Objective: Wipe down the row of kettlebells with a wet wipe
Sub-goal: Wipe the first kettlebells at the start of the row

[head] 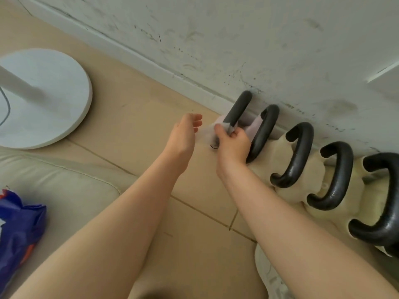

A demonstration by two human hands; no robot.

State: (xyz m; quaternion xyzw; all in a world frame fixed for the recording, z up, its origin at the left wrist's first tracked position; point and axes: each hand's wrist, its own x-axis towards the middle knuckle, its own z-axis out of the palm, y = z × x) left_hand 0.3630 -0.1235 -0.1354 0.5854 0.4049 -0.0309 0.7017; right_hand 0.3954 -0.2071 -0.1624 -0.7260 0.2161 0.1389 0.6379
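Far end of the row of kettlebells [300, 156] along the wall: the right hand [233, 143] is clamping a wet wipe [208, 131] around the farthest handle [238, 106]; the left hand [185, 134] is hovering beside it, fingers relaxed. Likely faults: the thin wipe bunching or tearing, or the kettlebell tipping under sideways pull.

Two bare arms reaching forward and down, hands side by side

The left hand [183, 134] is stretched out palm down with its fingers loosely curled and holding nothing, wrist straight and forearm running back to the lower left. The right hand [232, 142] sits just beside it, a little to the right, its fingers and thumb curled tight in a grip with the knuckles up and the back of the hand facing the camera. The right wrist bends slightly and the forearm runs back to the lower right corner
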